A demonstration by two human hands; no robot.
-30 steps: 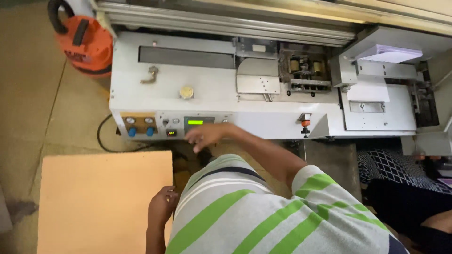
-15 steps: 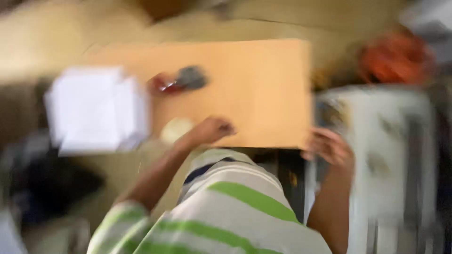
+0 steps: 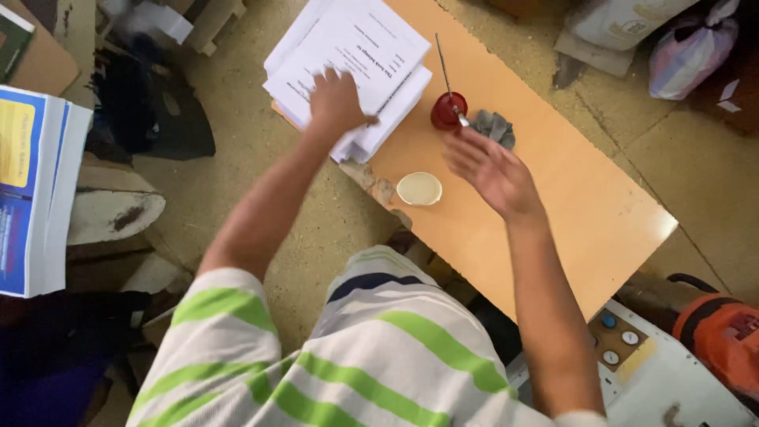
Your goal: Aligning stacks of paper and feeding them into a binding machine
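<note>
Nearest the camera: green-and-white striped shirt (image 3: 356, 356), both bare forearms reaching out over the table (image 3: 585, 213). Grey machine panel (image 3: 648, 372) with round buttons at lower right, orange unit (image 3: 723, 332) beside it.

Right hand (image 3: 490, 170): released, palm down, fingers spread and slightly curled, holding nothing. It hovers above the tabletop; contact with the surface cannot be told. Fingertips lie just short of the grey rag (image 3: 496, 126) and near the red pot (image 3: 447, 111).

Small round cream dish (image 3: 419, 188): on the table near its edge, between the two arms, touched by neither hand.

Left hand (image 3: 336, 101): palm down, fingers bent, resting on top of the paper stack (image 3: 356, 55). Thumb points toward the stack's right edge. Whether it pinches a sheet or only presses cannot be told.

Paper stack: white printed sheets, at the far left end of the table, overhanging its edge a little.

Red pot: upright, just right of the stack, thin metal rod (image 3: 443, 59) standing in it and leaning away. Rag touches or nearly touches the pot.

Far left: pile of blue-and-yellow covered booklets (image 3: 32, 190). Far right: bags (image 3: 688, 47) on the floor.
</note>
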